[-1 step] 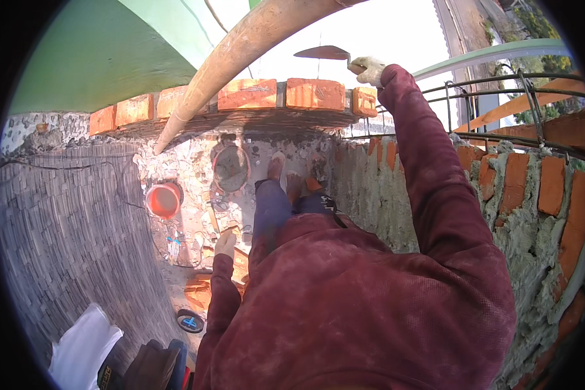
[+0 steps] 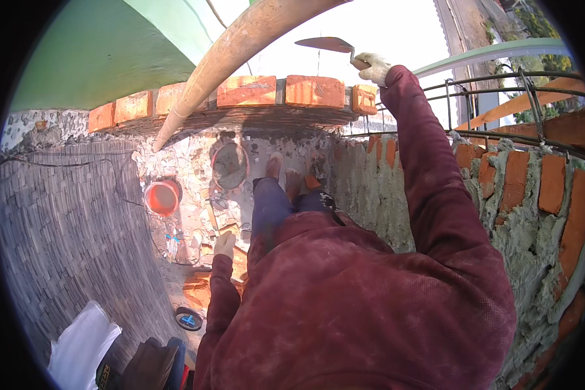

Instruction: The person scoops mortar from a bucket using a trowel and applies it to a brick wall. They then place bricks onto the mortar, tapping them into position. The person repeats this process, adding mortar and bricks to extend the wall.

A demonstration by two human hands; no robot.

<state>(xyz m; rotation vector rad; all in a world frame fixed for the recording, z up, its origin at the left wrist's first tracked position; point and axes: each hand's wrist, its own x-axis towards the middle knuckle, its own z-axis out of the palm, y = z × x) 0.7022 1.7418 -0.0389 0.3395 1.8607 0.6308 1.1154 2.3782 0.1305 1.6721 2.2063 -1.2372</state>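
My right hand [image 2: 372, 68], in a pale work glove, is closed round the handle of a brick trowel [image 2: 325, 43]. The arm stretches out far, and the trowel is held up above the brick course, its blade pointing left. Below it runs a row of orange bricks [image 2: 314, 93] along the wall top, apart from the blade. My left hand [image 2: 225, 244], gloved too, hangs low at my side over the rubble floor. Its fingers look loosely stretched, and I see nothing in it. Broken bricks [image 2: 198, 290] lie close by it.
A slanting wooden pole [image 2: 234, 52] crosses in front of the brick row. On the floor stand an orange bucket [image 2: 162, 198] and a round pan of mortar [image 2: 230, 166]. At right are a rough brick wall [image 2: 515, 185] and steel rebar [image 2: 530, 107]. A white sack [image 2: 84, 344] lies lower left.
My right hand has turned slightly, and the trowel with it has shifted a little up. My left hand has barely moved.
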